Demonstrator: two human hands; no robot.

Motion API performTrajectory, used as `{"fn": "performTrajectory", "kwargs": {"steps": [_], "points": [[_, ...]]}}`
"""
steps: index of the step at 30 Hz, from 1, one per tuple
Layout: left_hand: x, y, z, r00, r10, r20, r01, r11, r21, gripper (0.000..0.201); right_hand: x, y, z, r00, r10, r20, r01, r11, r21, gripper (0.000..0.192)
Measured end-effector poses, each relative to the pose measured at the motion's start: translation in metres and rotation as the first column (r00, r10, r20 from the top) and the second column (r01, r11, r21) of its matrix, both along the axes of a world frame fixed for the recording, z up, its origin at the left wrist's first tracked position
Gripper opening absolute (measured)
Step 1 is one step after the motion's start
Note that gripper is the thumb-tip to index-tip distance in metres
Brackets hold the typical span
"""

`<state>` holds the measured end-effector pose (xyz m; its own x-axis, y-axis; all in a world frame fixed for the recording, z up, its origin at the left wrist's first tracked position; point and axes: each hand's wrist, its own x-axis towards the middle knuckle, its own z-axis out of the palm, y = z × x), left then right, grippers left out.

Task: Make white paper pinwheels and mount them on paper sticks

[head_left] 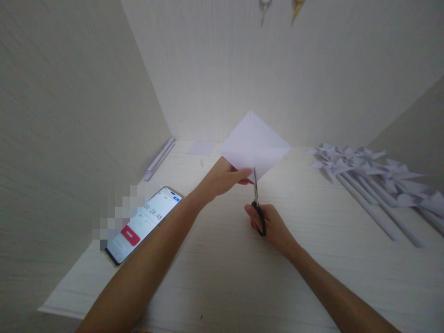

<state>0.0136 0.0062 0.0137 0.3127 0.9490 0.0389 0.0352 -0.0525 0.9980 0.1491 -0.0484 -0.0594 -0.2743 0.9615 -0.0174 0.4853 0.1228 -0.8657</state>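
Looking down from the head view, we see our left hand (222, 178) pinching the white paper square (255, 145) above the worktop (225, 273) middle, our right hand (272, 226) closed round the scissors (257, 203) at its lower edge, phone (144, 224) lying near the left edge, paper pinwheels (374, 180) at right.

We see through one head-worn camera, looking forward and down, close over the table (222, 277), facing the back wall (277, 69) between two side walls
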Motion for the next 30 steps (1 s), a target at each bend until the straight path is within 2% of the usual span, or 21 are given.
{"fn": "performTrajectory", "kwargs": {"steps": [24,30], "points": [[-0.0001,-0.0002,-0.0014,1.0,-0.013,-0.004,0.013,1.0,-0.013,0.014,0.0016,0.002,-0.0024,0.999,0.017,-0.036,-0.018,0.999,-0.027,0.051],[0.003,-0.0036,-0.0028,0.997,-0.029,-0.07,0.027,0.999,-0.032,0.008,0.0006,0.0004,0.0006,0.991,-0.007,-0.134,0.0,0.998,-0.057,0.051]]}}
